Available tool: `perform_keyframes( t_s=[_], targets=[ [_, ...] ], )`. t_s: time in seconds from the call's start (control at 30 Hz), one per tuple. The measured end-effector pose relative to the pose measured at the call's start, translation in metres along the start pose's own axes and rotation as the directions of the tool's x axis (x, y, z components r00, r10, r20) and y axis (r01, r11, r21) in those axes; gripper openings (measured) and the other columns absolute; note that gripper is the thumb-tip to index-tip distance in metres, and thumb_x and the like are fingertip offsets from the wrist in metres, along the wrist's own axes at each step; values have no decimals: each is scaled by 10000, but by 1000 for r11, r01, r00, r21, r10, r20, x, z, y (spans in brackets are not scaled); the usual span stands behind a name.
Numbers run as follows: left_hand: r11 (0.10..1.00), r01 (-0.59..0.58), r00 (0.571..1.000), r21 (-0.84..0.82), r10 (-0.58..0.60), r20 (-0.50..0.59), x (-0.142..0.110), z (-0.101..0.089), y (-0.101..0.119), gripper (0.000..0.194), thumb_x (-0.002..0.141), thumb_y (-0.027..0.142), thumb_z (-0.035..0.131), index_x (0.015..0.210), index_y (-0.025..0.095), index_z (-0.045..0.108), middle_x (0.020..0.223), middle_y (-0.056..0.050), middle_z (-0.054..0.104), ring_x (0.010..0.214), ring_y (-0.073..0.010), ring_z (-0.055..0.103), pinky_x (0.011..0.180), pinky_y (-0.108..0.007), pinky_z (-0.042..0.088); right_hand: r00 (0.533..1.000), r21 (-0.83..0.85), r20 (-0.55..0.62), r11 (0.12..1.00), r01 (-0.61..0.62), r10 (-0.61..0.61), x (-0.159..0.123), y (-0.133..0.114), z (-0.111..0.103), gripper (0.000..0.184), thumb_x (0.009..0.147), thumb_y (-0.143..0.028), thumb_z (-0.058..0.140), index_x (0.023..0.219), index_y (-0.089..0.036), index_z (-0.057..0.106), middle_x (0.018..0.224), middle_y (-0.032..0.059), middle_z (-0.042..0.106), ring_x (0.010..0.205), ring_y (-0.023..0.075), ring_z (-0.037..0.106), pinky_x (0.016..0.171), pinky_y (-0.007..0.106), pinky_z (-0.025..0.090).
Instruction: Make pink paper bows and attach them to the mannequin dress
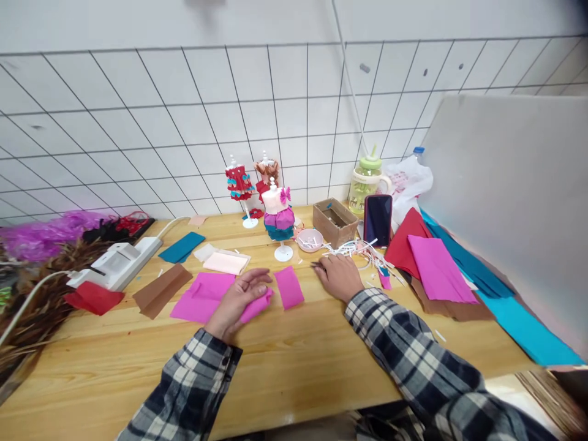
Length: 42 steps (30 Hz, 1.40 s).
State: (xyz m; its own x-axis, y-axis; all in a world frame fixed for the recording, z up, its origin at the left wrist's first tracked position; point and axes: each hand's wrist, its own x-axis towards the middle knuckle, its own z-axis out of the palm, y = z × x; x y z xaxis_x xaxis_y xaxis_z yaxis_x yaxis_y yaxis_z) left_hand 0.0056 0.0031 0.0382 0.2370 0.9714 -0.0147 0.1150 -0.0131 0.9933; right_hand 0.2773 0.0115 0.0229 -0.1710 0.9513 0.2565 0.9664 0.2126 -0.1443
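My left hand [239, 301] rests over magenta crepe paper [202, 297], palm turned partly inward. Its fingers reach out to the right with the thumb apart from them, and a folded end of the paper shows below the thumb. A small magenta rectangle [290, 288] lies flat between my hands. Farther right, my right hand [340, 277] lies on the table with bent fingers around a thin dark pointed tool [316, 264], mostly hidden. Behind my hands stands a small white dress form [278, 214] in a pale pink, magenta and teal paper dress with a bow.
Two more dressed forms [239, 184] stand at the back. A cardboard box [335, 223], pink bowl [310, 239], paper scraps [361, 250], phone [377, 220] and green-lidded jug [366, 187] sit behind my right hand. Crepe sheets [441, 269] lie right; a power strip [117, 262] lies left.
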Motion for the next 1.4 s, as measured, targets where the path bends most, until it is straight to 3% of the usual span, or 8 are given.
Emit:
perform_keyframes(
  t_s=[0.17, 0.33, 0.5, 0.7, 0.8, 0.93, 1.13, 1.4],
  targets=[
    [994, 99, 987, -50, -92, 129, 23, 5, 5, 438, 670, 323, 770, 1070, 178, 667, 1100, -94, 697, 808, -175, 669, 736, -301, 540, 987, 130, -136, 986, 108, -90, 0, -21, 5, 238, 926, -295, 480, 1101, -190, 602, 1077, 100, 608, 1039, 240, 495, 909, 370, 336],
    [840, -49, 964, 540, 181, -195, 64, -19, -17, 313, 778, 312, 579, 1039, 167, 675, 970, -91, 726, 792, -214, 674, 725, -349, 543, 905, 240, 31, 882, 405, -424, -3, -55, 14, 165, 883, -349, 564, 932, -216, 648, 916, 47, 616, 921, 209, 511, 822, 333, 367],
    [704, -58, 921, 708, 311, -234, 65, -51, -33, 209, 777, 272, 531, 840, 172, 704, 897, -103, 717, 894, -274, 648, 865, -431, 492, 909, 321, 59, 870, 374, -412, -10, -57, 18, 257, 820, -405, 652, 1011, -233, 640, 986, 33, 614, 954, 202, 520, 831, 327, 372],
    [470, -122, 845, 874, 512, -157, 38, -31, -14, 275, 867, 301, 479, 996, 200, 700, 1032, -115, 670, 1022, -294, 577, 918, -455, 426, 924, 365, 35, 866, 342, -380, -14, -55, 18, 412, 730, -443, 734, 1058, -224, 614, 1024, 43, 621, 972, 222, 529, 849, 346, 387],
    [303, -345, 841, 888, 520, 149, 23, -10, -7, 268, 905, 290, 456, 980, 209, 701, 920, -99, 688, 912, -248, 597, 842, -401, 454, 933, 384, 15, 864, 327, -360, -13, -54, 20, 317, 755, -393, 719, 996, -208, 627, 994, 41, 625, 959, 211, 532, 853, 340, 394],
    [339, -487, 856, 805, 371, 361, 16, 9, -10, 269, 865, 305, 550, 1099, 235, 662, 1091, -89, 685, 1039, -245, 584, 928, -424, 419, 920, 404, -29, 837, 369, -391, -12, -48, 23, 132, 808, -207, 637, 939, -208, 654, 963, 34, 626, 951, 187, 531, 880, 333, 396],
    [371, -413, 905, 832, 272, 328, 25, 9, -18, 284, 856, 379, 562, 1109, 284, 648, 1187, -62, 672, 1204, -287, 514, 1089, -609, 111, 897, 456, -53, 788, 413, -440, -6, -39, 24, 150, 753, -234, 699, 899, -206, 678, 939, 28, 623, 921, 182, 537, 878, 326, 407],
    [371, -404, 910, 836, 259, 325, 29, 10, -13, 374, 777, 463, 642, 1111, 293, 645, 1192, -61, 670, 1237, -320, 483, 1096, -629, -23, 878, 488, -11, 763, 423, -479, -1, -33, 25, 252, 714, -348, 760, 920, -222, 688, 939, 25, 625, 900, 182, 560, 822, 309, 424]
  ],
)
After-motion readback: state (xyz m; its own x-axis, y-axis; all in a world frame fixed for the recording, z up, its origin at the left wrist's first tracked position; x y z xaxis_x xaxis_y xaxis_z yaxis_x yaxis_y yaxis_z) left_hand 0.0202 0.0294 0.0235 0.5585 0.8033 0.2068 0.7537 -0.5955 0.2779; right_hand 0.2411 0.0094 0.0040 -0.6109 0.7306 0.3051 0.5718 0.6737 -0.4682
